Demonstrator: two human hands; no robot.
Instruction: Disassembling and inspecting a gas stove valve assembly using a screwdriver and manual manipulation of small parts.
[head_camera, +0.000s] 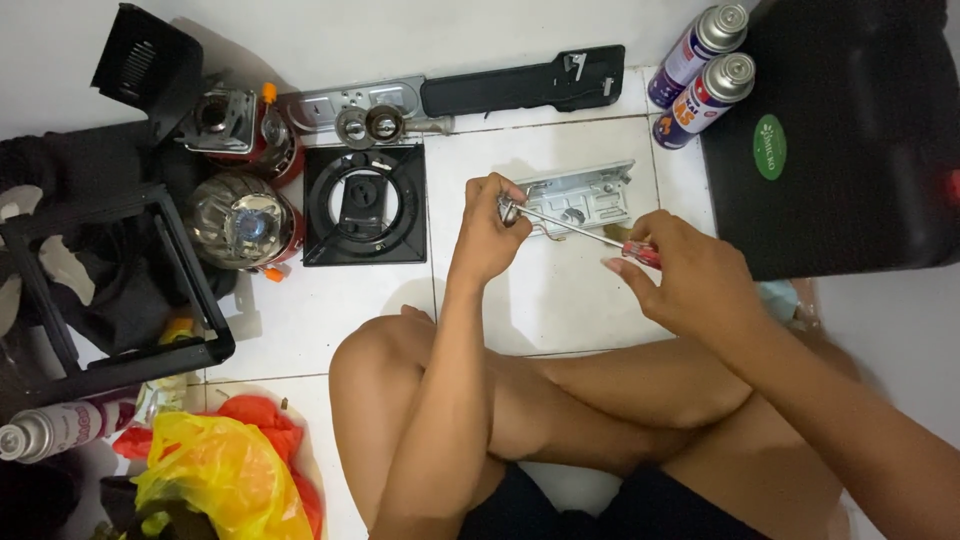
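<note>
My left hand (487, 232) pinches a small metal stove part (511, 209) above the white tiled floor. My right hand (685, 272) grips a red-handled screwdriver (580, 230), whose thin shaft runs left to that small part. Just behind the hands a silver sheet-metal bracket (585, 192) lies flat on the tiles. My crossed bare legs fill the lower middle of the view.
A black square burner plate (365, 205) lies left of the hands, with round metal burner heads (240, 218) beside it. A black frame (110, 290) sits far left. Two gas canisters (700, 75) and a black case (840, 140) stand at the right. Yellow and red bags (225, 470) lie lower left.
</note>
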